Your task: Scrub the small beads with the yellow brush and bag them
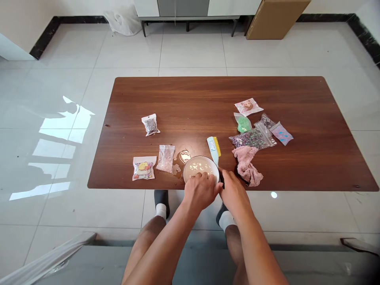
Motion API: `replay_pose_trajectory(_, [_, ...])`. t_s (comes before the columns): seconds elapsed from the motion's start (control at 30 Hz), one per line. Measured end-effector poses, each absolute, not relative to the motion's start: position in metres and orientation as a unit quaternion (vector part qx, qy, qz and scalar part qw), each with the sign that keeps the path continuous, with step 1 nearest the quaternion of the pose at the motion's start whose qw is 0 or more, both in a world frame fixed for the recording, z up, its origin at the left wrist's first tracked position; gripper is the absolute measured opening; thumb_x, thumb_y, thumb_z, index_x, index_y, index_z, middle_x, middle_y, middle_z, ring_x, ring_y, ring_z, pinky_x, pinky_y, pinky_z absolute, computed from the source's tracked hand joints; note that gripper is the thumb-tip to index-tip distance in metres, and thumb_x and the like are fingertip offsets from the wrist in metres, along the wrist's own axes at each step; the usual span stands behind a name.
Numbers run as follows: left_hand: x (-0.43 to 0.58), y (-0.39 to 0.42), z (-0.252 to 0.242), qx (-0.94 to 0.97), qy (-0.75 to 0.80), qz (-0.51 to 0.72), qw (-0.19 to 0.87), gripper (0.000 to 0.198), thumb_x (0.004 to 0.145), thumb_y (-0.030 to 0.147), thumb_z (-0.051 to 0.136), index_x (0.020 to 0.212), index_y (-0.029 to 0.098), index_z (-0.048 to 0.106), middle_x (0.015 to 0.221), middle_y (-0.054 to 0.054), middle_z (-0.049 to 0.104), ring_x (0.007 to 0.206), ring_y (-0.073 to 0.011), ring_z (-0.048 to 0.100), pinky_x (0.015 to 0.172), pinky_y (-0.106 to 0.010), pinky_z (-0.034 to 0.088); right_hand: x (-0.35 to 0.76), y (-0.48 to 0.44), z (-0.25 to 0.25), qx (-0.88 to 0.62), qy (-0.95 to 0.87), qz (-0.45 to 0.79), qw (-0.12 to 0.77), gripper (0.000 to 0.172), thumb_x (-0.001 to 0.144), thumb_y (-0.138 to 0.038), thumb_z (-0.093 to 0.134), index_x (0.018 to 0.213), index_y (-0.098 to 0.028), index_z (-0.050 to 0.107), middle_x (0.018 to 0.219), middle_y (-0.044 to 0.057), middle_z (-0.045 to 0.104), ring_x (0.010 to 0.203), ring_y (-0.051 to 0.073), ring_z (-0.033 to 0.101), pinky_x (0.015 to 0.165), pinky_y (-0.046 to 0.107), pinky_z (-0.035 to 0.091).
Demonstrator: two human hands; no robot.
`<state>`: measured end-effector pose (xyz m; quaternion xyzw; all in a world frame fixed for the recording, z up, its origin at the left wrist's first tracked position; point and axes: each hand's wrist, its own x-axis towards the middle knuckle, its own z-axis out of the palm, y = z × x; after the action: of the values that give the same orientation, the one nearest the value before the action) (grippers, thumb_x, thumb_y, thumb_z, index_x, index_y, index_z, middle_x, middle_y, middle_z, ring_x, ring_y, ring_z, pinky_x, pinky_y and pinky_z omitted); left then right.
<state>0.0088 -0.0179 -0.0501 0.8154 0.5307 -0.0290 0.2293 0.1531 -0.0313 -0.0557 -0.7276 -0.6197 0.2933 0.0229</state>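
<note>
A white bowl (199,165) stands at the near edge of the brown wooden table (208,99), with something pale inside. My left hand (200,192) reaches over the bowl's near rim, fingers curled down into it; what they grip is hidden. My right hand (234,192) is closed at the bowl's right rim, pinching something small and dark that I cannot make out. A mint brush with yellow bristles (214,148) lies just behind the bowl on the right. A pink cloth (247,164) is crumpled to the right of my right hand.
Small plastic bags lie about: a cartoon-printed one (143,168), a clear one (166,158) and a dark-filled one (151,125) to the left; several bead bags (252,138) to the right. A wet patch (181,158) sits by the bowl. A cardboard box (274,18) stands on the floor behind.
</note>
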Motion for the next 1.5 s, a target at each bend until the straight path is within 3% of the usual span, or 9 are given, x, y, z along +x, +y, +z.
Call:
replay_pose_trajectory(0.4, [0.009,-0.016,-0.045,0.802,0.535,-0.03,0.266,0.051,0.108,0.05,0.029,0.098,0.02,0.069,0.089,-0.011,0.075,0.082,-0.0279,0.074,0.061,-0.032,0.045,0.151,-0.033,-0.052,-0.724,-0.618,0.306,0.019,0.049,0.098,-0.018,0.045,0.146,-0.021,0.051,0.128,0.015,0.066,0.112,0.032,0.066,0.078,0.036,0.046])
replay_pose_trajectory(0.67, [0.009,-0.013,-0.045,0.794,0.543,-0.024,0.272,0.048,0.109,0.04,0.029,0.094,0.019,0.071,0.083,-0.011,0.076,0.075,-0.026,0.074,0.059,-0.03,0.043,0.152,-0.032,-0.053,-0.726,-0.616,0.305,0.017,0.045,0.102,-0.029,0.045,0.146,-0.022,0.05,0.136,0.014,0.065,0.117,0.032,0.066,0.082,0.037,0.048])
replay_pose_trajectory(0.93, [0.01,-0.009,-0.044,0.782,0.565,-0.008,0.263,0.048,0.109,0.041,0.031,0.091,0.019,0.069,0.083,-0.009,0.077,0.073,-0.0233,0.073,0.057,-0.028,0.036,0.146,-0.017,-0.056,-0.744,-0.591,0.312,-0.01,0.059,0.097,-0.018,0.045,0.156,-0.014,0.039,0.147,0.019,0.06,0.131,0.033,0.061,0.092,0.039,0.049])
replay_pose_trajectory(1.3, [0.012,-0.004,-0.042,0.78,0.576,0.035,0.241,0.047,0.11,0.043,0.028,0.093,0.02,0.065,0.084,-0.009,0.074,0.076,-0.0237,0.071,0.059,-0.03,0.032,0.146,-0.011,-0.055,-0.752,-0.568,0.334,-0.003,0.053,0.103,-0.028,0.04,0.154,-0.015,0.043,0.148,0.02,0.06,0.13,0.035,0.062,0.095,0.042,0.049])
replay_pose_trajectory(1.5, [0.01,-0.002,-0.039,0.758,0.586,0.083,0.275,0.043,0.109,0.041,0.032,0.09,0.02,0.063,0.082,-0.008,0.072,0.071,-0.0206,0.065,0.059,-0.03,0.026,0.151,-0.014,-0.059,-0.765,-0.552,0.331,0.03,0.046,0.098,-0.026,0.044,0.142,-0.016,0.053,0.142,0.019,0.063,0.125,0.035,0.064,0.092,0.039,0.047])
